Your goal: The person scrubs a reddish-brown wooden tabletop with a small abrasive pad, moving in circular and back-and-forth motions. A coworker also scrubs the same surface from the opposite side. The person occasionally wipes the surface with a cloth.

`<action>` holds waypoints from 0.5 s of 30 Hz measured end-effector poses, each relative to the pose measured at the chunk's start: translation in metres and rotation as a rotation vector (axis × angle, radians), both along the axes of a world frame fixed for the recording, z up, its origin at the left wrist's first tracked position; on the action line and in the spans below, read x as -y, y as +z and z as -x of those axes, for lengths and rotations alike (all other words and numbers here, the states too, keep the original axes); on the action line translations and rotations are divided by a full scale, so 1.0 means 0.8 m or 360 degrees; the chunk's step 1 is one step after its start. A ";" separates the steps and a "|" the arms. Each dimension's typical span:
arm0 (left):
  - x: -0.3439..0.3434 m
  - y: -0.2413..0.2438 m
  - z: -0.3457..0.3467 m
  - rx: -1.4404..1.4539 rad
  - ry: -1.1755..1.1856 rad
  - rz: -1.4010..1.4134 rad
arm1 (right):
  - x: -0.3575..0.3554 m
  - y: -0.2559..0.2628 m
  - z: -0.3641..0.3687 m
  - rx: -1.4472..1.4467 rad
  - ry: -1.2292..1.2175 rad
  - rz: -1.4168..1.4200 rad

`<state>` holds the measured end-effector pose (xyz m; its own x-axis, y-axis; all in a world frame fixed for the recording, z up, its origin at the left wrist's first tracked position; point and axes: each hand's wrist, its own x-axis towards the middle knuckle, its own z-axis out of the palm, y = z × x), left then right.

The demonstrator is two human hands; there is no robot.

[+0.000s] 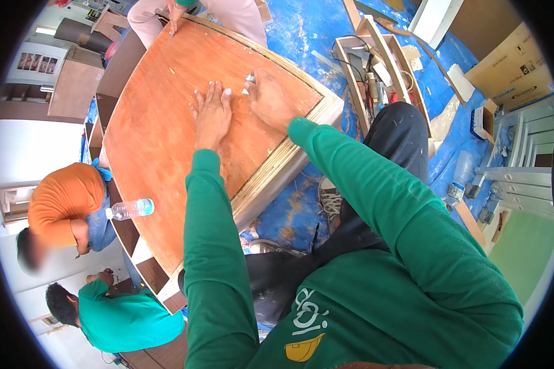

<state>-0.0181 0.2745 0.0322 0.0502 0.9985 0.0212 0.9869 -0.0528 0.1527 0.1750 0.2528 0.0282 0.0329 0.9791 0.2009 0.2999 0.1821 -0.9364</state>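
Note:
A reddish-brown plywood panel [161, 110] with a curved far edge lies before me on a wooden cabinet frame. My left hand [213, 113] presses flat on the panel, fingers spread, holding nothing. To its right, my right hand [272, 101] is curled in a fist against the same surface, close to the layered plywood edging [270, 163]. A small grey object [250, 79] pokes out of that fist; most of it is hidden, so its kind is unclear. Light chips and dust lie scattered on the wood.
A co-worker's hand [175, 20] works at the panel's far corner. A plastic bottle [129, 209] lies at its left edge. Two people crouch on the left. A wooden toolbox [351, 78] and an aluminium ladder [517, 173] are on the right, over blue sheeting [291, 32].

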 end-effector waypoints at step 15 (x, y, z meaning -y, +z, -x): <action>-0.016 -0.002 -0.005 -0.0048 0.0014 0.0114 | 0.001 0.001 -0.006 0.0119 -0.0071 0.0013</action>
